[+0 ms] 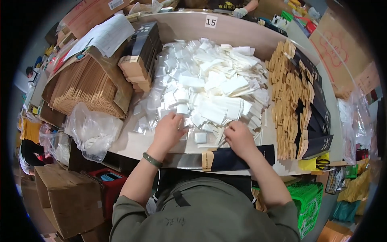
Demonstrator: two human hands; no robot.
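Head view, over the counter: left hand with curled fingers among small clear packets; right hand, well apart from it, with bunched fingertips at the near edge of heaped white packets; impossible to tell any grip. Between both, a square packet; beneath the right wrist, a navy pouch; farther right, ranked brown pouches.

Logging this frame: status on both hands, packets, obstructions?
Left hand at near-left edge of white packet pile, hold unclear. Right hand at near edge, hold unclear. Dark pouch beneath right wrist; no visible obstruction.
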